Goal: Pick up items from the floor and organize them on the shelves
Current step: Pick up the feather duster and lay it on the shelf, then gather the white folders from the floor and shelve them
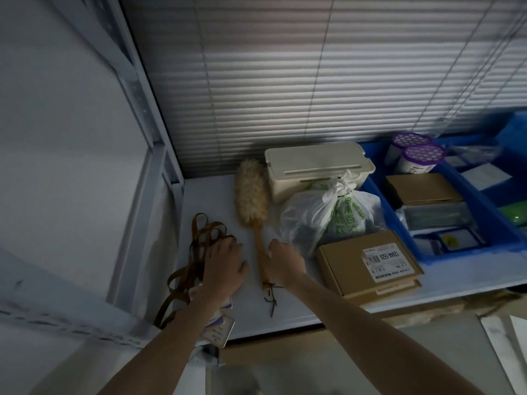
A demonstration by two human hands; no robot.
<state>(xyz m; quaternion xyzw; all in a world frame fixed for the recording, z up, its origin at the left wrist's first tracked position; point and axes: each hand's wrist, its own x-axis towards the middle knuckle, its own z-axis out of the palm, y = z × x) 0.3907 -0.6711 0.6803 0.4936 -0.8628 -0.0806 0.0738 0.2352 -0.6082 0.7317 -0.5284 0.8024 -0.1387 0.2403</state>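
Note:
On the white shelf (216,201) lies a long brush (252,195) with pale bristles and a wooden handle pointing toward me. My right hand (285,263) is curled against the right side of that handle, thumb touching it. A tangle of brown straps (199,235) lies at the shelf's left end. My left hand (225,266) rests palm down on the straps, its fingers hooked among them. A white labelled packet (219,330) sticks out under my left forearm at the shelf's front edge.
Right of the brush sit a cream lidded box (316,166), a knotted plastic bag (330,215) and a stack of cardboard boxes (370,266). Blue bins (484,212) with small boxes and two purple-lidded tubs fill the right end. Blinds hang behind; a metal upright (154,172) stands left.

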